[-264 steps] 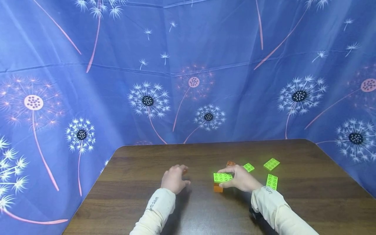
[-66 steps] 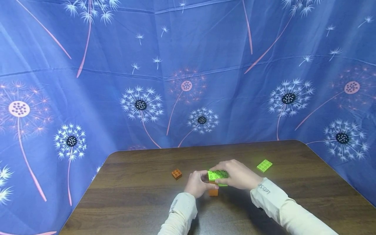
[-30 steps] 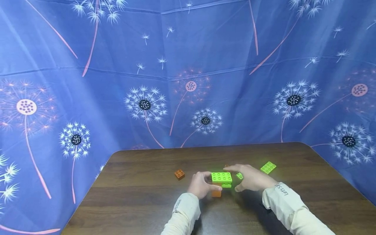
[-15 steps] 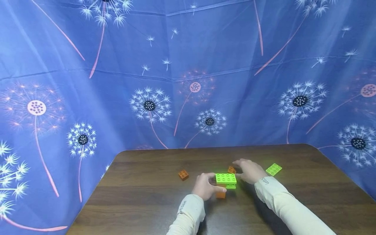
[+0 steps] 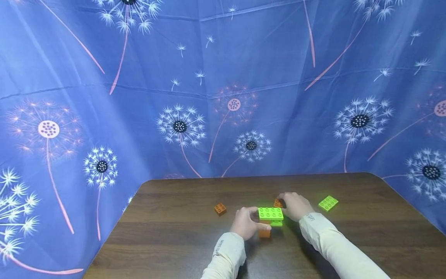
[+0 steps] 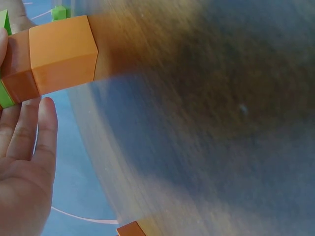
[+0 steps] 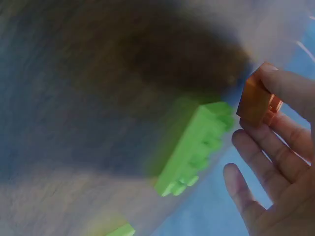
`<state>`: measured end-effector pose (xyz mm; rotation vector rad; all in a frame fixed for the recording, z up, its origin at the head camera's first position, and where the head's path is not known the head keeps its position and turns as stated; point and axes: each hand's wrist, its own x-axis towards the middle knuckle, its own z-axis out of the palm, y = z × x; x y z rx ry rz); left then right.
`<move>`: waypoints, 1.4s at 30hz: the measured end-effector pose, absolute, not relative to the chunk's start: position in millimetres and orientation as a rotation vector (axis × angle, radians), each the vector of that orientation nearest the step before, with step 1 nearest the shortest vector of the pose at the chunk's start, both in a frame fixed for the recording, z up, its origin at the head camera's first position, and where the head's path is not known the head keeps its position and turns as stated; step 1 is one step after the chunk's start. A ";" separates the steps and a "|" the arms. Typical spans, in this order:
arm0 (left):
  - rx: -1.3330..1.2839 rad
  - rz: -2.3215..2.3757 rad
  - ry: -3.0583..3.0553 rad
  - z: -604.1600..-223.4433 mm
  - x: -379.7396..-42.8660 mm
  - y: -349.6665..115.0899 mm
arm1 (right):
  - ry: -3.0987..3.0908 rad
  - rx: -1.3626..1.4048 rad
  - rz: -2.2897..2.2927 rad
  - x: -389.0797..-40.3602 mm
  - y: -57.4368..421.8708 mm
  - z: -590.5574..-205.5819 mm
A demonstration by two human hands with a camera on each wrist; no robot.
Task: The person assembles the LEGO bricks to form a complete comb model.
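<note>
My left hand (image 5: 257,219) grips a small brick stack from its left side. The stack has a green plate (image 5: 270,213) on top, a smaller green piece (image 5: 277,223) under it and an orange brick (image 5: 264,233) on the table. Close up, the left wrist view shows that orange brick (image 6: 61,54) beside my fingers (image 6: 29,132). My right hand (image 5: 285,201) reaches just behind the stack and pinches a small orange brick (image 5: 277,203). The right wrist view shows this orange brick (image 7: 256,101) between thumb and fingers (image 7: 268,147), next to the green plate (image 7: 194,147).
A loose orange brick (image 5: 220,209) lies left of the stack. A green plate (image 5: 328,203) lies to the right of my right hand. The brown wooden table (image 5: 174,240) is backed and flanked by a blue dandelion-print cloth (image 5: 209,97).
My right hand has let go of the green top plate and moved back to the small orange brick behind the stack, closing on it. My left hand stays on the stack.
</note>
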<state>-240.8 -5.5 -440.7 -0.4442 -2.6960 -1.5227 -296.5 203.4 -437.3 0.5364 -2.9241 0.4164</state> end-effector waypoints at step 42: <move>-0.478 -1.509 -2.758 -435.4 -241.8 -11.9 | -2.803 1.118 0.551 -240.9 173.5 -346.2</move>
